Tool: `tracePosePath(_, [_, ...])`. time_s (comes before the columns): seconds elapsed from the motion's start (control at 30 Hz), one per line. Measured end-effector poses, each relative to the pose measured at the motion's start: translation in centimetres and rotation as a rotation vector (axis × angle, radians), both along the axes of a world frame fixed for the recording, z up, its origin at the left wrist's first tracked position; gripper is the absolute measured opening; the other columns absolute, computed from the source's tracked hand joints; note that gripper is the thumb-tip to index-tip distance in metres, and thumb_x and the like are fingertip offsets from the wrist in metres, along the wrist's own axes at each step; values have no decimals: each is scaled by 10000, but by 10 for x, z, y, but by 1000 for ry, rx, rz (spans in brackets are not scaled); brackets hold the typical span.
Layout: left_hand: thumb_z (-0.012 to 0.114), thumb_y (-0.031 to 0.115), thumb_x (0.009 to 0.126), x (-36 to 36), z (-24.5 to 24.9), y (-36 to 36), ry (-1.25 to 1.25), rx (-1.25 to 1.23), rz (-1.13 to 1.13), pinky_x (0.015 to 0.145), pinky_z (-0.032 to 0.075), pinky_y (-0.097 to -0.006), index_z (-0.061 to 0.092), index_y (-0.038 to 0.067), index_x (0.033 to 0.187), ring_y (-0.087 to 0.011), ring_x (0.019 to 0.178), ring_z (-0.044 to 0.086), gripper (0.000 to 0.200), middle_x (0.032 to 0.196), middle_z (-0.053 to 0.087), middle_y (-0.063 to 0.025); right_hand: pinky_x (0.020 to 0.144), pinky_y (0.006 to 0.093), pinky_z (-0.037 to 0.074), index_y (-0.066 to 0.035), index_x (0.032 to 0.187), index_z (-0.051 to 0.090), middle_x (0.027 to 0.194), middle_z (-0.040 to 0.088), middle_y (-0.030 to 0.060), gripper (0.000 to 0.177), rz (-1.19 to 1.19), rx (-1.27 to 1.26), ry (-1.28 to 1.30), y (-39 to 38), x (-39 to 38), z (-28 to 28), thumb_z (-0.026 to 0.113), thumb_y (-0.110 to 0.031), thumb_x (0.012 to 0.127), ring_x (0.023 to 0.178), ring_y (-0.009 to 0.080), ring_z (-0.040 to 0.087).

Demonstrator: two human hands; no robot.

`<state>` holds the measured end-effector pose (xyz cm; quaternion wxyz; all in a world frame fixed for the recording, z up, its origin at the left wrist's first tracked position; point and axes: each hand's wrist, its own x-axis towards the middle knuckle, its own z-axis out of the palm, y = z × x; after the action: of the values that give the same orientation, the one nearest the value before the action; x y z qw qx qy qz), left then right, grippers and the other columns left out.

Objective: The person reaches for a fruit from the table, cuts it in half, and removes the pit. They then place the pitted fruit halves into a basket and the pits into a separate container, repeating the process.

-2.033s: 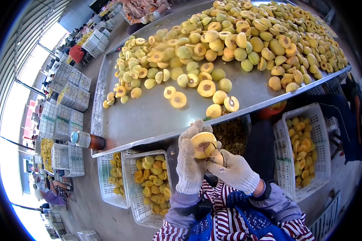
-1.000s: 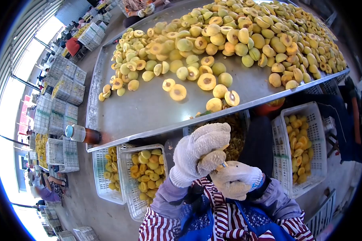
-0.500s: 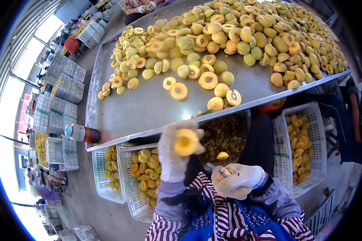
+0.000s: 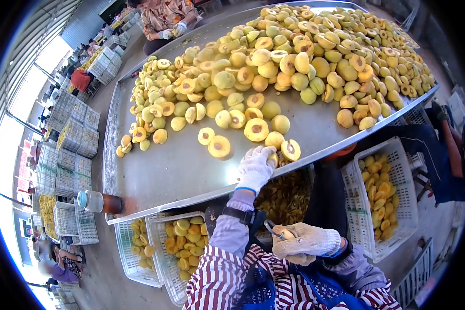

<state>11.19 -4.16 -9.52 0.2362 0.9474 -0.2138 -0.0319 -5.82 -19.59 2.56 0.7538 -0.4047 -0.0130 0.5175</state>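
Left hand [image 4: 257,168] is placed just below centre, fingers bent over a fruit piece [image 4: 274,158] at the near rim of the metal table [image 4: 175,173]; firmness of grip can't be told. Curved metal tool [image 4: 269,226] is clamped in right hand [image 4: 307,241] at 5 o'clock. Hands are held apart. Fruit pile [image 4: 315,57] is spread from 11 to 2 o'clock. Filled crate [image 4: 354,206] is seen at 4.

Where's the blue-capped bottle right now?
In the head view, the bottle is at the left, by the near left corner of the metal table; a white crate of fruit sits below that corner.
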Motion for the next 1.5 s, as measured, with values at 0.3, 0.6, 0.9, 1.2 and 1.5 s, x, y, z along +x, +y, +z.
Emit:
tracePosePath(0.3, [691, 358, 838, 26, 14, 16, 118, 95, 49, 975, 491, -430, 455, 168, 1411, -294, 1218, 540, 649, 1323, 557, -121, 344, 206, 299, -74, 850, 552, 559, 528, 2, 205, -234, -252, 51, 12, 16, 10, 658, -235, 919, 392, 67, 449])
tracePosePath(0.6, [557, 667, 879, -56, 43, 33, 940, -1615, 129, 766, 582, -442, 370, 56, 1439, -365, 984, 665, 850, 1247, 578, -209, 395, 217, 361, -72, 1143, 590, 576, 534, -14, 308, -434, -457, -64, 13, 28, 3, 638, -299, 939, 416, 59, 456])
tracePosePath(0.9, [561, 693, 860, -107, 89, 16, 731, -1495, 117, 944, 531, -434, 394, -3, 1407, -318, 1128, 606, 901, 1259, 571, -238, 639, 297, 519, -76, 1137, 618, 777, 678, 83, 371, -350, -811, -505, 25, 16, -8, 649, -369, 910, 679, 154, 661])
tracePosePath(1.2, [510, 537, 960, -124, 114, 13, 458, -1229, 134, 935, 510, -353, 455, -24, 1351, -243, 1063, 620, 687, 1188, 617, -174, 525, 205, 442, -63, 1051, 632, 694, 591, -33, 201, -344, -404, -105, 20, 11, 27, 624, -240, 956, 572, 35, 548])
tracePosePath(1.5, [510, 457, 997, -136, 109, 5, 129, -1091, 129, 975, 482, -373, 447, -45, 1346, -266, 1104, 601, 614, 1264, 568, -211, 399, 200, 375, -93, 1110, 567, 591, 501, -45, 238, -295, -277, -134, 15, 4, 19, 582, -290, 978, 447, 51, 481])
